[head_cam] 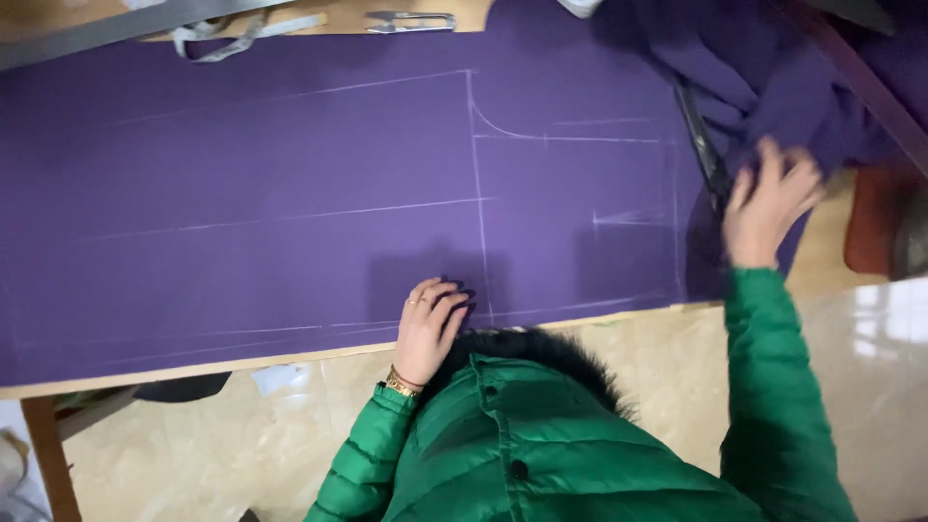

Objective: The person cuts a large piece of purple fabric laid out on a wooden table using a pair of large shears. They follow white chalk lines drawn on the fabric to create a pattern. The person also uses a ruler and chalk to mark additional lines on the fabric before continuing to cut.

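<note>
The left hand (428,327) lay flat, palm down, fingers close together and pointing away from the body. The right hand (768,203) reached far out to the side, blurry, fingers spread and bent a little. Both arms wore puffy green sleeves.

Purple cloth (290,193) looks matt and smooth, chalk lines (478,193) dusty on it. Table edge (193,372) is pale bare wood. Scissors (704,150) are dark metal, jacket (541,445) shiny quilted green, floor (242,435) glossy tile.
</note>
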